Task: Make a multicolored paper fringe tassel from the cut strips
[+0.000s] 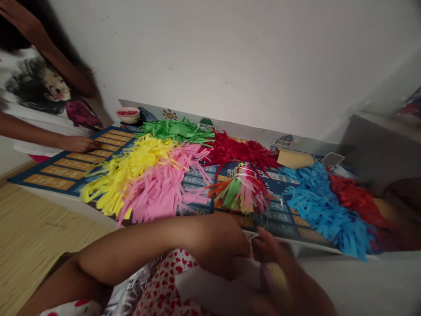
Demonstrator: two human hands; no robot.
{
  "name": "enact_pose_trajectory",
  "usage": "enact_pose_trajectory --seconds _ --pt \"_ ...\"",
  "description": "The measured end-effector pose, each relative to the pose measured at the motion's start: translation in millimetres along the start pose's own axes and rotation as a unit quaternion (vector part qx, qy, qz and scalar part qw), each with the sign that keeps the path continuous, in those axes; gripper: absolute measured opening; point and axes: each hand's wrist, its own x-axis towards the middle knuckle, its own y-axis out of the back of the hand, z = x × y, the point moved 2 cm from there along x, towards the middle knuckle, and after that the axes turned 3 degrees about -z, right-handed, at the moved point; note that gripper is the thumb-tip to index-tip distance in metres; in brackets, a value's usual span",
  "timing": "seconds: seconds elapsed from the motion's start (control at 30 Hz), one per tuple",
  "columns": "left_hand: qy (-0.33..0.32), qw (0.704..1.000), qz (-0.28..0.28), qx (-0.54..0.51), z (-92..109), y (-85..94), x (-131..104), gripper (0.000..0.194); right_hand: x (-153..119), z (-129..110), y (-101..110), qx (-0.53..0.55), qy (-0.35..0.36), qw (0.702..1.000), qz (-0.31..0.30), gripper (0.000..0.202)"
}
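The left hand (226, 248) and the right hand (279, 263) meet at the near edge of the surface (49, 193), both blurred; whether either is open or closed around something I cannot tell. A thin white thread (259, 228) runs from between them up to the mixed tassel bundle (241, 188), which lies just beyond the hands with its long axis roughly across the view, fringe ends fanning left and right. Around it lie heaps of cut paper fringe: yellow (125, 175), pink (161, 184), green (177, 130), red (237, 151), blue (322, 206). Open room shows at the left end of the printed mat (66, 169), where another person's hand (79, 143) rests, near a small bowl (128, 115).
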Motion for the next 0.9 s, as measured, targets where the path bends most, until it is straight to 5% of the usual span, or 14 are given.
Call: enact_pose_trajectory --seconds 0.1,0.17,0.23,0.33,0.57,0.77,0.9 --pt "0.042 0.998 0.035 -0.038 -11.9 -5.7 11.3 0.016 22.6 -9.8 -2.4 -0.055 -0.026 0.994 -0.092 0.033" --pt "0.093 0.980 0.104 -0.144 -28.5 -7.1 3.3 0.009 33.3 -4.6 1.2 -0.065 -0.064 0.995 -0.039 0.036" --pt "0.117 0.939 0.178 -0.271 -47.9 -14.6 -9.6 0.020 39.2 10.4 6.4 -0.023 -0.120 0.991 0.053 0.043" --pt "0.128 0.890 0.272 -0.342 -75.2 -43.7 -22.9 0.041 44.2 40.4 9.6 0.062 -0.190 0.973 0.112 0.053" --pt "0.199 0.862 0.430 -0.180 -100.8 -122.0 -22.4 0.029 52.2 86.5 21.9 0.088 -0.203 0.958 0.181 0.057" --pt "0.201 0.872 0.439 -0.083 -101.4 -130.5 -21.6 0.019 49.1 100.5 20.1 0.111 -0.182 0.959 0.185 0.047" --pt "0.149 0.851 0.502 -0.045 -98.9 -132.3 -20.8 0.011 52.6 104.9 24.3 0.116 -0.154 0.962 0.195 0.050"
